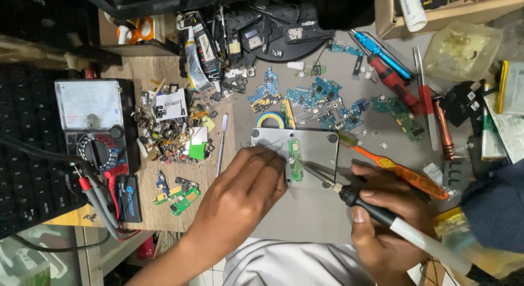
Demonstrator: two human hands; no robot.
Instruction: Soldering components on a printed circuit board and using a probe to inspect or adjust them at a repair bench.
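Nearest the camera, the right hand is closed around a soldering iron with a black grip and white handle, its metal tip angled up and left toward a small green circuit board. The left hand rests beside that board, fingers curled and pinching what looks like a thin solder wire that loops just above the knuckles. The board lies upright on a grey metal plate in the middle of the desk.

The step in hand appears to be soldering a joint on the green board: the tip is near the board's right edge, though whether it touches cannot be told. The next move would seem to call for bringing tip and wire together on one small pad while the left hand keeps the board from sliding.

Farther out, an orange toothbrush lies just right of the plate. Beyond it are scattered blue and green boards, a roll of tape, a red screwdriver and a blue screwdriver. To the left, on a wooden surface, sits an analogue multimeter with its probes, next to a heap of small parts. The desk is crowded and dim at the far edge.
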